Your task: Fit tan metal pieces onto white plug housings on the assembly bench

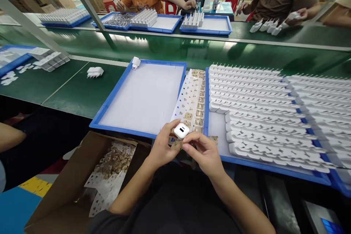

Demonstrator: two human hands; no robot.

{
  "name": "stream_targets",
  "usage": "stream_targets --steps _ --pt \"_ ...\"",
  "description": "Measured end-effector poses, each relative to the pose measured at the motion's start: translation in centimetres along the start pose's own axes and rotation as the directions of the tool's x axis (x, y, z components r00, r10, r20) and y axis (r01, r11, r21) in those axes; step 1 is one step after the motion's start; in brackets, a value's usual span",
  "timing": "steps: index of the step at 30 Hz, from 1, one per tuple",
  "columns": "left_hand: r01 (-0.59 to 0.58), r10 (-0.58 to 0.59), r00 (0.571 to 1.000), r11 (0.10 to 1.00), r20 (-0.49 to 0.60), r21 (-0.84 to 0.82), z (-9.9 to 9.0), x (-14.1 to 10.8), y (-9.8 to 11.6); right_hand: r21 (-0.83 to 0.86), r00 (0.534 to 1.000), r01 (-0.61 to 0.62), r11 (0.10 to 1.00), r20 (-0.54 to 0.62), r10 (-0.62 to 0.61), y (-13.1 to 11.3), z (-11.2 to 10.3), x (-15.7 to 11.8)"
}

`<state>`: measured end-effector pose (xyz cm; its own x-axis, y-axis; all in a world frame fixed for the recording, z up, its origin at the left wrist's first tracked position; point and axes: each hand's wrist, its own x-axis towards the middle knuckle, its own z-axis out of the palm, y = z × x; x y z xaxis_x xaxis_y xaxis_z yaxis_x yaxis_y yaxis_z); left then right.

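My left hand (162, 147) is closed around a white charger plug (181, 130), gripping it by the side with the port face turned up. Two dark port slots show on that face. Close against the plug, my right hand (204, 152) has its thumb and forefinger pinched at a small tan film piece (177, 145), partly hidden by the fingers. Just beyond both hands lies a sticker sheet (189, 97) with small printed marks and tan film squares. It rests between two blue-rimmed trays.
The left tray (109, 105) has one charger (136, 63) at its far corner. Rows of chargers (255, 106) fill much of the right tray (219, 124). A cardboard box (59, 186) with film scraps stands below left. Across the green conveyor (153, 45), people work at trays.
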<state>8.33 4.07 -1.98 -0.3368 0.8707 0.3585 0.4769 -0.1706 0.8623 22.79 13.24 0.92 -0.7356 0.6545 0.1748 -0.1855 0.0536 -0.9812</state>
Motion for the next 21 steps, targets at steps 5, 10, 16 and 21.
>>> stream_targets --steps 5,10,16,21 --pt "0.105 -0.086 0.985 0.987 0.151 -0.124 -1.0 -0.5 -0.7 0.039 0.996 -0.066 0.997 -0.055 0.068 0.3 -0.6 0.2" --pt "0.16 -0.181 0.982 0.95 -0.059 -0.267 0.1 -0.8 -1.8 0.026 0.996 -0.049 0.998 -0.07 0.051 0.6 -0.5 0.0" --pt "0.099 -0.105 0.994 0.977 -0.019 -0.19 0.1 -0.6 -0.8 -0.015 0.998 0.002 1.0 -0.069 -0.003 0.8 -0.5 -0.3" --pt "0.129 -0.141 0.99 0.956 -0.025 -0.263 0.3 -0.7 -0.6 -0.002 0.997 0.013 1.0 -0.07 -0.014 0.6 -0.9 -0.2"
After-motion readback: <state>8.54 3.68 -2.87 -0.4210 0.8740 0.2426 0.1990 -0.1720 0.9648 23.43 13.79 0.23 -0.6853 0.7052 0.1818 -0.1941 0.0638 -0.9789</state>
